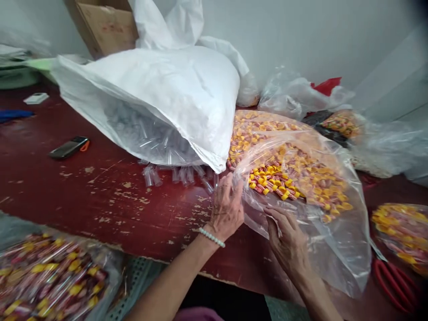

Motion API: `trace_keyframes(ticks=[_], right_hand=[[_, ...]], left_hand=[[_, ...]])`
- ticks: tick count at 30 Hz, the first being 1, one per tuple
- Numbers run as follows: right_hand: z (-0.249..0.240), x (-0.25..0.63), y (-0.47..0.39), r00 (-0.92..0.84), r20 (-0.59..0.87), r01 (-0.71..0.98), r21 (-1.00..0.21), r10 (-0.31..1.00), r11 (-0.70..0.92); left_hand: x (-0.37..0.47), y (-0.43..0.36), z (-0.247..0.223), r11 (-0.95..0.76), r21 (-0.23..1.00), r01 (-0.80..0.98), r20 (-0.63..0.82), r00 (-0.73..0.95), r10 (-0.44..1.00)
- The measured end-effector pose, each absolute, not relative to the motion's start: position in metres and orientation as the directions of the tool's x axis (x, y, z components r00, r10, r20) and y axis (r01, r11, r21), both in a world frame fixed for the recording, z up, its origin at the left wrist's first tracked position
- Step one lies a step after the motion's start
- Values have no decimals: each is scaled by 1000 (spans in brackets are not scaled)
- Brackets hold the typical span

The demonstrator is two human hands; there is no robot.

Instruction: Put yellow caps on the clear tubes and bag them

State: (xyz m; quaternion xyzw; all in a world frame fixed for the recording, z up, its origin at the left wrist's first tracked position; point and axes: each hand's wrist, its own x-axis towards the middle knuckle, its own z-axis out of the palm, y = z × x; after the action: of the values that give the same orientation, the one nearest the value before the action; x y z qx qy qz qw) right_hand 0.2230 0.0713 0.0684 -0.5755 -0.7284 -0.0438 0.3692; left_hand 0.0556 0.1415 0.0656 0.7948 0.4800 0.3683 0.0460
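A large clear plastic bag (337, 249) lies on the table, filled with small red-patterned pieces with yellow caps (276, 180). My left hand (229, 207), with a pale beaded bracelet at the wrist, is closed on the left side of the bag's mouth. On the near side of that mouth, my right hand (289, 236) has its bent fingers and thumb at the film. Just behind my left hand sits a big white sack (177, 89), its opening toward me. Clear plastic tubes (152, 176) fill it and spill out in front.
A dark handheld device (70, 147) lies on the red table (110, 205) at left. Red-handled scissors (394, 285) and another bag of yellow-capped pieces (403, 227) are at right. A filled bag (50, 276) stands below the table's edge. A cardboard box (107, 26) is behind.
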Motion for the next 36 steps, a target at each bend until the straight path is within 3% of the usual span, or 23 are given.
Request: trace_keyframes(ticks=[2,6,9,12,18,28,36], right_hand=[[73,206,65,-72,604,846,-384,794,369],[71,164,66,-145,575,752,-465,805,467],[58,133,78,-215,560,656,-523,800,544],[41,110,92,-230,563,632,-534,793,562],[26,101,102,-229,546,681,-502,806,533],[27,93,108,-238,543,699,-480,805,531],[32,69,140,-152,562,890,-279,813,360]], left_hand=[[18,135,69,-476,390,789,569,200,798],[-82,148,68,-196,382,903,634,-101,766],[-153,168,64,-129,397,909,632,-169,756],[-197,181,59,-208,336,919,617,-48,785],[-210,197,50,-418,177,891,443,307,842],[-194,172,42,-383,405,830,388,223,894],[-200,138,51,-399,412,819,319,281,905]])
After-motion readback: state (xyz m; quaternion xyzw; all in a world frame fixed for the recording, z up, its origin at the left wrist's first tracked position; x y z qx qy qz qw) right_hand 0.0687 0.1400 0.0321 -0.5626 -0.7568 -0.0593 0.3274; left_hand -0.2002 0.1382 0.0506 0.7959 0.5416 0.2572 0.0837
